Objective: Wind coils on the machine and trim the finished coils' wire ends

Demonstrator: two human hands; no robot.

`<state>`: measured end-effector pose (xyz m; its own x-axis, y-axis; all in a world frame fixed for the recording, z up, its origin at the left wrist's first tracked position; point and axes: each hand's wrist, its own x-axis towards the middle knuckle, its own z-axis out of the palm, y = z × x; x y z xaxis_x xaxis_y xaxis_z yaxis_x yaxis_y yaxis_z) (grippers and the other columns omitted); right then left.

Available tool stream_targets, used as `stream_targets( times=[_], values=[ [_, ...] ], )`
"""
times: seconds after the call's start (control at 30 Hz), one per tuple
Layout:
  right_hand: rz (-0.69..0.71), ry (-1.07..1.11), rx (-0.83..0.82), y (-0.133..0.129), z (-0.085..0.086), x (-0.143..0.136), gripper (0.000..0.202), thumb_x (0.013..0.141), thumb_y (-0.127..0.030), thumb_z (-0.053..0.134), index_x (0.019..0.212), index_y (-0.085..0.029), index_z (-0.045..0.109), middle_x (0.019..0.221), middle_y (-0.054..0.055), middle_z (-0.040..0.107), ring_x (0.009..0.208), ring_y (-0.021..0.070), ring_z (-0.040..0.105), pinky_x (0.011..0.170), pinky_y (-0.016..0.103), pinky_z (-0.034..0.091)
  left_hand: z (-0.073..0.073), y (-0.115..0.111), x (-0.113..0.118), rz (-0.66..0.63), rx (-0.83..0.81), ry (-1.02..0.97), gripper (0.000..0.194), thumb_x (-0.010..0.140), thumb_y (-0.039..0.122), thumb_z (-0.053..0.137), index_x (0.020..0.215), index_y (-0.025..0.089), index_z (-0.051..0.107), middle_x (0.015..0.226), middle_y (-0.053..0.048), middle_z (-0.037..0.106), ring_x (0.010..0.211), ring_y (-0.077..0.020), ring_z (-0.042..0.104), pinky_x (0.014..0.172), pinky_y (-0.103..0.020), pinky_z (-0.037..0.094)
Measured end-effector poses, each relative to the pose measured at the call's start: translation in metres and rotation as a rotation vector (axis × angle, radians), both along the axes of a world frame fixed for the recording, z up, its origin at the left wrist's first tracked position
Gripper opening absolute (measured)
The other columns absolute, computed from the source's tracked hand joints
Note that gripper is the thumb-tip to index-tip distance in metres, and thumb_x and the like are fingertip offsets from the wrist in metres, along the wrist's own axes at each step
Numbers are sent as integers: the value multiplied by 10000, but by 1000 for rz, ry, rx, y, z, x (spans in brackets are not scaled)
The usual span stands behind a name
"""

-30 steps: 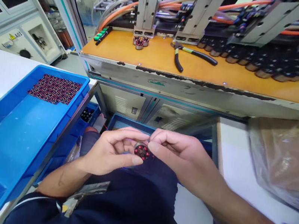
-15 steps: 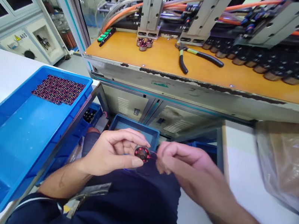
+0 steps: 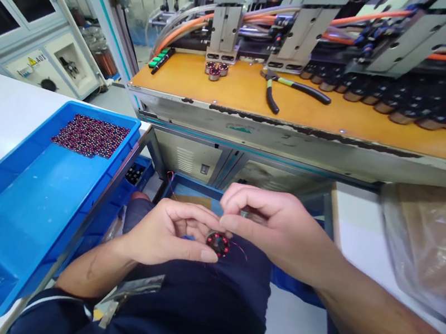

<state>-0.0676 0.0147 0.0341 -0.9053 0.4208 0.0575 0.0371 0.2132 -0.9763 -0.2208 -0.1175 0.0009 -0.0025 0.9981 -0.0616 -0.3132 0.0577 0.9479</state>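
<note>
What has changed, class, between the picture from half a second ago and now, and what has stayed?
The right hand has moved back leftward, close to the ring. The red wire, which stretched from the ring to that hand's fingers, now curves loosely beside the ring, apparently let go. The left hand still holds the ring; the pliers and blue bin stayed put.

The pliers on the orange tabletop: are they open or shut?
Open: the pliers lie with their two handles spread apart on the tabletop.
</note>
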Motion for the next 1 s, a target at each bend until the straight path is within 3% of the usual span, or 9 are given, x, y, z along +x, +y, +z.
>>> stream_targets(
  times=[0.2,0.33,0.43,0.63,0.77,1.0],
  values=[
    [-114,-124,-63,-8,5,14,319,825,-447,700,670,-176,636,696,20,595,633,123,511,544,225,398,1,3,-2,72,167,28,317,655,133,847,959,183,773,970,-70,720,774,-119,679,698,-220,576],
    [-68,-140,-133,-10,17,14,262,778,-419,736,673,-186,679,550,-6,538,487,90,417,409,201,301,2,5,0,81,231,73,312,653,120,845,952,181,780,975,-82,727,814,-140,693,722,-238,590],
    [0,-147,-92,-9,23,14,209,817,-330,684,658,-196,685,496,-27,491,432,68,346,369,195,232,2,5,1,73,220,87,324,641,98,846,948,176,778,970,-81,726,788,-129,693,700,-220,588],
    [26,-94,116,-10,22,18,201,874,-227,603,682,-204,659,627,-25,616,548,87,520,473,205,353,1,4,1,8,176,-40,326,645,96,847,948,195,781,981,-66,712,699,-89,664,635,-184,558],
    [-1,-67,135,-16,20,23,202,900,-278,603,719,-208,660,703,-11,653,626,115,584,559,230,416,-1,5,3,11,157,-130,323,618,135,873,924,190,785,952,-61,702,688,-96,666,633,-195,561],
    [-34,-44,127,-21,14,29,209,931,-319,580,774,-217,673,738,0,659,654,127,595,606,244,433,-4,10,4,-2,228,-118,393,596,151,892,969,223,788,959,-49,671,723,-87,650,653,-180,548]
  ],
)
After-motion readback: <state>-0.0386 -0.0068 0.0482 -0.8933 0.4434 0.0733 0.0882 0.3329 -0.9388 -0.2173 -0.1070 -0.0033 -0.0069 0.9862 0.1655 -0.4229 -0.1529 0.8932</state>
